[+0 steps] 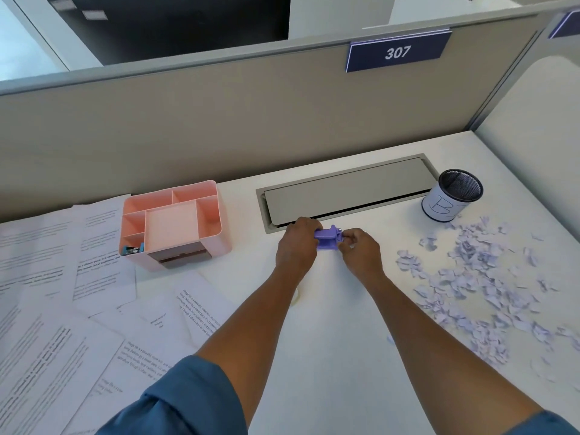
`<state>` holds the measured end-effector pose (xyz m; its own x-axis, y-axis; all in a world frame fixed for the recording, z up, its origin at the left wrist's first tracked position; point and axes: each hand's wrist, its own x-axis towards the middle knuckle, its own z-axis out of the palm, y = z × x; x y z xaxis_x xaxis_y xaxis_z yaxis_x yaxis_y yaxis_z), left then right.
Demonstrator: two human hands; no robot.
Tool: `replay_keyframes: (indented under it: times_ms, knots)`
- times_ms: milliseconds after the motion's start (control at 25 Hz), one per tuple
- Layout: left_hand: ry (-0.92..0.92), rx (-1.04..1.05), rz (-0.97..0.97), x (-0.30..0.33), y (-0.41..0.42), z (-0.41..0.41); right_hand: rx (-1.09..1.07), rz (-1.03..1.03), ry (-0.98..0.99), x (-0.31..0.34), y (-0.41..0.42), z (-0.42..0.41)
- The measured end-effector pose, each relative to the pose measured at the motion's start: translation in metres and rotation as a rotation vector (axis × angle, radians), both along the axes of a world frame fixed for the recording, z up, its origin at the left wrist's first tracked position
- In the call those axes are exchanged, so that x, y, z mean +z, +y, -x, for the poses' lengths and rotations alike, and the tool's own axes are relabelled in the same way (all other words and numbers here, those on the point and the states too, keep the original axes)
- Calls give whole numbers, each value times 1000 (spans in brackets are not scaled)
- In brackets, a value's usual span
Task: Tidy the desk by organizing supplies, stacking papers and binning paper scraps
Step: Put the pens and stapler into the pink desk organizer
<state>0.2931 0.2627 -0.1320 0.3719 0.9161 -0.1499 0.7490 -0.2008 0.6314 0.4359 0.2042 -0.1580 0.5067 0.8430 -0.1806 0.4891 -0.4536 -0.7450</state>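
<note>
Nearest you, printed papers (94,309) sprawl left and torn lilac scraps (470,277) litter the right of the white surface (329,356). Your left hand (296,243) and right hand (361,249) both pinch a small purple plastic stapler (326,240), likely bound for the pink compartmented organizer (175,221) far left. A mesh bin (452,196) waits far right.

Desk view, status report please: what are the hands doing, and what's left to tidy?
Both hands, left and right, grip purple stapler. Pink organizer nearly empty. Printed sheets unstacked, paper scraps unbinned beside mesh cup. Nothing obstructing.
</note>
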Motion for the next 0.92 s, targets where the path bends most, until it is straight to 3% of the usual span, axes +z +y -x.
replay_keyframes:
  times_ms: [200,360,440,640,840,920]
  knots:
    - [-53,75,19,10,-11,15,-37,-10,150,13,0,15]
    - [-90,122,-23,18,-18,35,-152,16,499,25,-1,32]
    - [-100,125,-30,25,-20,48,-131,-3,554,31,0,41]
    - [-89,147,-153,34,-34,101,-84,-75,451,55,3,61]
    - [25,263,-425,46,-40,164,-4,-125,346,91,11,81]
    - [73,302,-451,51,-35,182,16,-149,315,106,18,94]
